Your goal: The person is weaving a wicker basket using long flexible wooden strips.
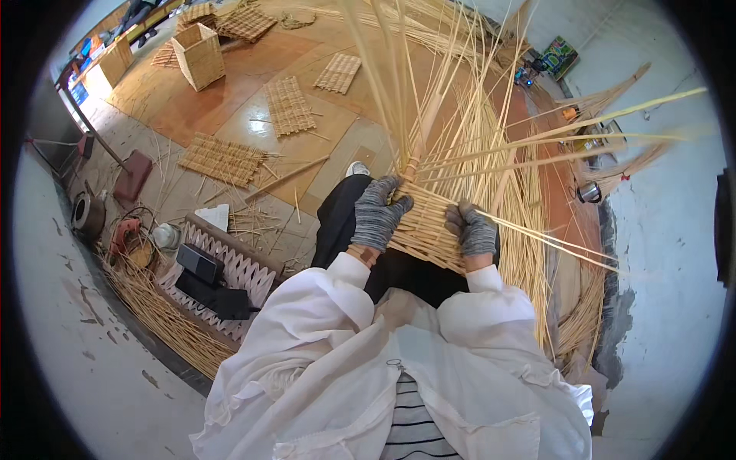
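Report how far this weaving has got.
Done: a tight woven band lies across the lap, and several finished mats lie on the floor. In hand: the gloved left hand and right hand grip the band's edges. Left: long loose stakes fan upward unwoven.

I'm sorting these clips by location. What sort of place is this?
Probably a wicker-weaving workshop: gloved hands, left hand and right hand, work a woven panel, with finished mats and a square basket on the floor.
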`<state>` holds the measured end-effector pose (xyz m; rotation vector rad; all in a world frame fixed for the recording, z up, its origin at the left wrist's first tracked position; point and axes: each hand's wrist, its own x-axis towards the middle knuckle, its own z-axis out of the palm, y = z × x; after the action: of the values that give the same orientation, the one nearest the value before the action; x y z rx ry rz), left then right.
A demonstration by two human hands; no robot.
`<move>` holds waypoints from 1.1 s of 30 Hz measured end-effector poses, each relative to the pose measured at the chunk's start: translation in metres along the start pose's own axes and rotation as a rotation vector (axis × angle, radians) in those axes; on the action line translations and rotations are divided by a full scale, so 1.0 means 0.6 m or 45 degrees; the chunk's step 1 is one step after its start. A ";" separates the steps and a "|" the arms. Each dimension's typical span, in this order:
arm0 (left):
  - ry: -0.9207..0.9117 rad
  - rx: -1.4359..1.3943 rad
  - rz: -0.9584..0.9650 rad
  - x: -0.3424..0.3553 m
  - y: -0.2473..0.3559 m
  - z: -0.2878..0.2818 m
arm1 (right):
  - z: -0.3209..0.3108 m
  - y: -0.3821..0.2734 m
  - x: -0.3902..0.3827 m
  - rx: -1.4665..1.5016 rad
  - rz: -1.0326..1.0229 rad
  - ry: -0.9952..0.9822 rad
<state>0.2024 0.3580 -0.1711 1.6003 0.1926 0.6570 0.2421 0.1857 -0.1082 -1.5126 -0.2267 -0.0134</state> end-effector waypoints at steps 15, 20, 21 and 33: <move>-0.116 0.552 -0.586 0.069 0.071 0.036 | 0.013 0.060 0.244 -1.067 -0.558 -0.290; 0.059 0.729 -0.768 0.067 0.074 0.033 | -0.026 0.115 0.210 0.323 -0.377 -0.171; 0.052 0.741 -0.802 0.069 0.075 0.030 | -0.048 0.115 0.142 0.904 -0.333 -0.488; -0.432 0.599 1.187 -0.072 0.257 0.059 | -0.100 0.034 0.005 1.237 -0.075 0.082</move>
<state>0.1464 0.2826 -0.0364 2.2209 -0.7480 1.0723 0.2566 0.1283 -0.1304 -0.5372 -0.1839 0.0020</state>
